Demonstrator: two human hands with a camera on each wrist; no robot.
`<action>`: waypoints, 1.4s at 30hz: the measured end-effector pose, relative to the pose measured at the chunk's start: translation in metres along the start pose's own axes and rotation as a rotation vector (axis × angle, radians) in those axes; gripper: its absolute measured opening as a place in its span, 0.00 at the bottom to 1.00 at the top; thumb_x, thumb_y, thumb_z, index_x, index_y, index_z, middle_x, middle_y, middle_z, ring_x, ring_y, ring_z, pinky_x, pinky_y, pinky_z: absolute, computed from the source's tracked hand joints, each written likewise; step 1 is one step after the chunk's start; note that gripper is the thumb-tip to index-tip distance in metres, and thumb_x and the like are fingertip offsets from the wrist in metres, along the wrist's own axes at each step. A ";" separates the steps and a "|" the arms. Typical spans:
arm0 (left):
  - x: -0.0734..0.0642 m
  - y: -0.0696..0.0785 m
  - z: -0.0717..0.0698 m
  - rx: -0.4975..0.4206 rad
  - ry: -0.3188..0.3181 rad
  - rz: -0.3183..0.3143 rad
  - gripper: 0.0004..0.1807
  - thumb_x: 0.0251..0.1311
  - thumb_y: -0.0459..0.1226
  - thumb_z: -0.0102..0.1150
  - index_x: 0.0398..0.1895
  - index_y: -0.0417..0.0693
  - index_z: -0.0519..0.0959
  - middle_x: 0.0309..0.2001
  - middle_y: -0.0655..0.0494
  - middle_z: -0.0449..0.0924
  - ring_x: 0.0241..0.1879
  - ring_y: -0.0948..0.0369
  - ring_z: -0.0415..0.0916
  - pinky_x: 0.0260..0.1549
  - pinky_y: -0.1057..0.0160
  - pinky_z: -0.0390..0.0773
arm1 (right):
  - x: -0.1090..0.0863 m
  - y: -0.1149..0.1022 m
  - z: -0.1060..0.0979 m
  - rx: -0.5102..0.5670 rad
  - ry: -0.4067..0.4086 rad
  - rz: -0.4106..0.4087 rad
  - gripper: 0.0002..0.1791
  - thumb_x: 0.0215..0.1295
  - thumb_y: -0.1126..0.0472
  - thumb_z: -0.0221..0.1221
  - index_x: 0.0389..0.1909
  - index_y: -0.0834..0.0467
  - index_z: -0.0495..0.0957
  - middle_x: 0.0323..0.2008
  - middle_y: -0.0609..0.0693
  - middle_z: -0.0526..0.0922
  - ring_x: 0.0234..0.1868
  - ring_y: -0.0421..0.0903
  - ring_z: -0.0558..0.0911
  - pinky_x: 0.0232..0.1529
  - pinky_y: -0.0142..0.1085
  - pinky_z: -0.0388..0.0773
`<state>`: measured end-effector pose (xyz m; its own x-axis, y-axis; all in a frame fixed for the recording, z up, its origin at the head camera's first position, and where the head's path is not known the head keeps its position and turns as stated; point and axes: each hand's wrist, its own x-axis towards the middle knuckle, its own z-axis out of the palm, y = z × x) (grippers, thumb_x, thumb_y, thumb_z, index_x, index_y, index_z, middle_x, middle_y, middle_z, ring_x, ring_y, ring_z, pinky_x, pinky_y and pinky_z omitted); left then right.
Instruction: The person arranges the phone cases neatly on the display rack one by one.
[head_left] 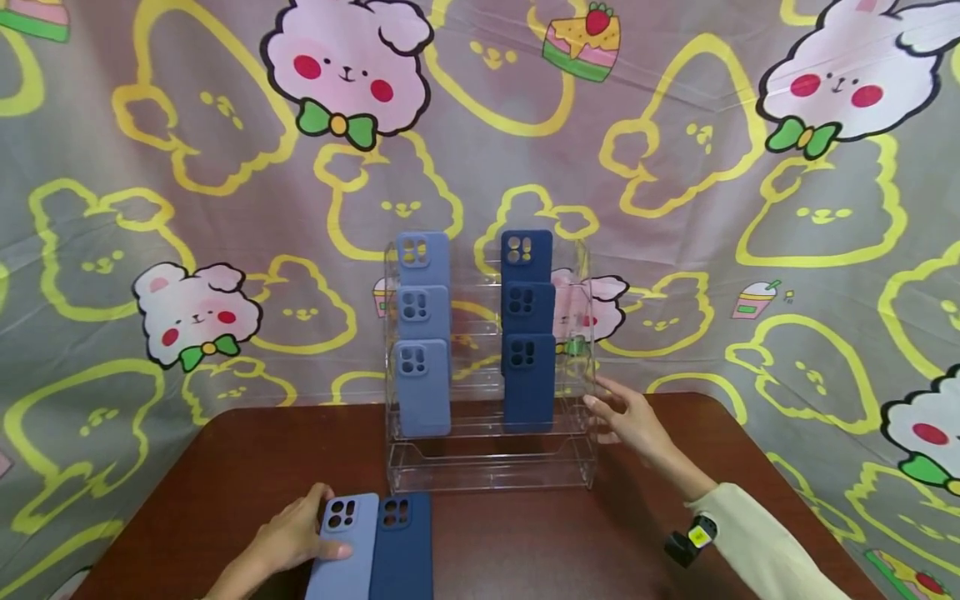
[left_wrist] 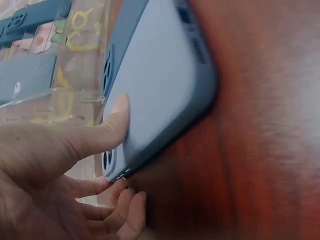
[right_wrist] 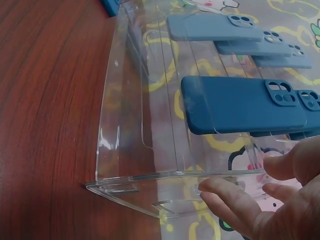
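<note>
My left hand (head_left: pixel 288 533) grips a light blue phone case (head_left: pixel 348 562) by its left edge, thumb on its back and the other fingers at its camera end, as the left wrist view shows. Against its right side lies a dark blue phone case (head_left: pixel 405 558), partly covered by it. My right hand (head_left: pixel 633 425) is at the right side of a clear tiered rack (head_left: pixel 491 479), its fingers (right_wrist: pixel 225 192) loosely extended by the side panel; firm contact cannot be made out. Light blue cases (head_left: pixel 423 392) stand in the rack's left column, dark blue cases (head_left: pixel 528 387) in its right.
The rack stands near the back of a brown wooden table (head_left: pixel 292 450); its lowest tier holds no case. Behind the table hangs a patterned cloth (head_left: pixel 480 158) with cartoon animals. A dark device (head_left: pixel 682 546) is on my right wrist.
</note>
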<state>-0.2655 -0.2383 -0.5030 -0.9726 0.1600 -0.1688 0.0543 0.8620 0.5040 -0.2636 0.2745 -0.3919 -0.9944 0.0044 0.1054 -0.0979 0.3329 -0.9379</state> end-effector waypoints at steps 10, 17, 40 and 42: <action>-0.013 0.031 -0.016 0.062 0.011 0.031 0.39 0.47 0.51 0.83 0.51 0.46 0.65 0.28 0.54 0.72 0.28 0.55 0.69 0.28 0.53 0.69 | 0.002 0.000 0.002 -0.023 0.020 0.010 0.32 0.80 0.58 0.58 0.79 0.63 0.63 0.64 0.73 0.78 0.43 0.55 0.90 0.41 0.45 0.91; -0.029 0.043 -0.025 -0.193 0.043 0.001 0.31 0.57 0.37 0.79 0.53 0.34 0.69 0.27 0.52 0.78 0.25 0.58 0.74 0.24 0.61 0.73 | 0.001 0.000 0.002 -0.028 0.037 -0.003 0.31 0.80 0.59 0.58 0.78 0.65 0.64 0.65 0.73 0.77 0.42 0.51 0.91 0.42 0.47 0.91; -0.035 0.048 -0.078 -0.654 0.094 0.061 0.27 0.68 0.35 0.69 0.64 0.29 0.73 0.38 0.49 0.81 0.36 0.56 0.85 0.32 0.49 0.91 | -0.001 0.006 0.004 -0.016 0.030 0.010 0.31 0.79 0.59 0.59 0.76 0.67 0.66 0.61 0.73 0.80 0.40 0.52 0.91 0.40 0.47 0.91; -0.036 0.059 -0.085 -0.674 0.140 0.115 0.24 0.69 0.31 0.66 0.63 0.28 0.73 0.39 0.47 0.83 0.34 0.57 0.85 0.31 0.50 0.91 | 0.001 0.004 0.002 -0.019 0.028 0.002 0.31 0.79 0.60 0.59 0.76 0.68 0.66 0.60 0.73 0.81 0.40 0.51 0.91 0.40 0.47 0.91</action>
<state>-0.2468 -0.2338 -0.3950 -0.9915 0.1303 0.0052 0.0509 0.3499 0.9354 -0.2648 0.2737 -0.3967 -0.9931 0.0310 0.1132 -0.0953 0.3507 -0.9316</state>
